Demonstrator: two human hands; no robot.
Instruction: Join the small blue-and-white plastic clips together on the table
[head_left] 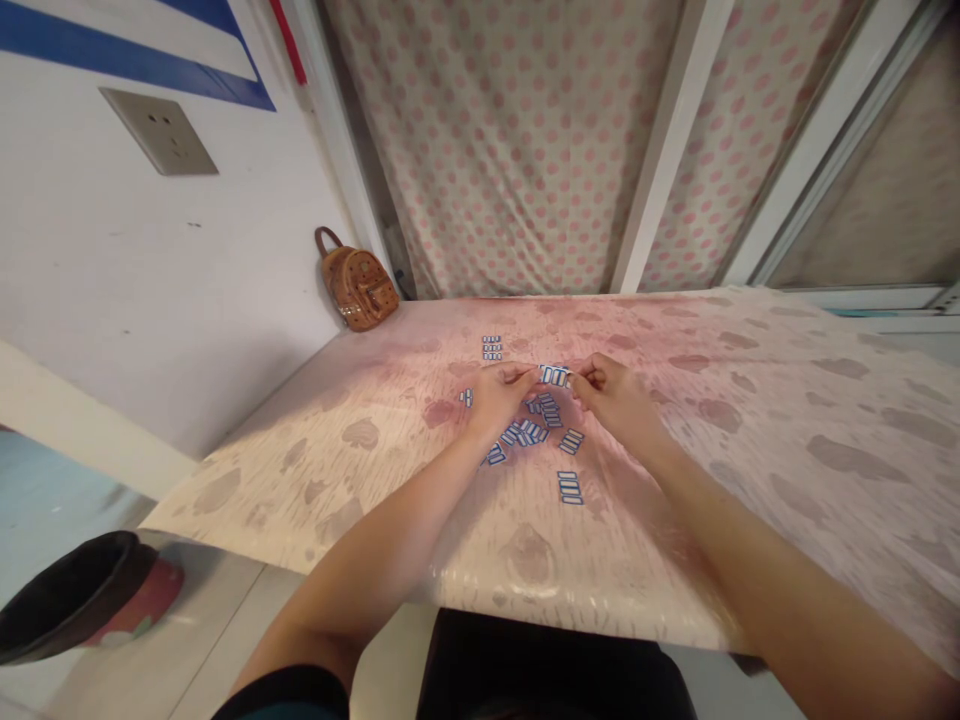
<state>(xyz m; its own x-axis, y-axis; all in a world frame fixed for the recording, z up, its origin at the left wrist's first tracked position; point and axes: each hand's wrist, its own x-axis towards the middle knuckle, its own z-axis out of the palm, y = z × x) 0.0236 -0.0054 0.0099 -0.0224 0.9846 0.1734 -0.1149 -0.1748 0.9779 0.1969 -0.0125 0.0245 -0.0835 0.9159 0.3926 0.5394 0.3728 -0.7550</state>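
A small flat piece with white rectangles edged in blue, like a strip of labels, is held up just over the table. My left hand pinches its left end, and my right hand has fingers closed at its right end. Below and between the hands lies a loose pile of similar blue-and-white pieces, partly hidden by my left wrist. Two more pieces lie apart, one near my right wrist and a larger one closer to me. Beyond my left hand is a neat block of rows; a small piece sits left of it.
A patterned plastic cloth covers the table. At its far left corner a brown mini backpack leans by the wall. A dark-rimmed bin stands on the floor at left. A dotted curtain hangs behind the table.
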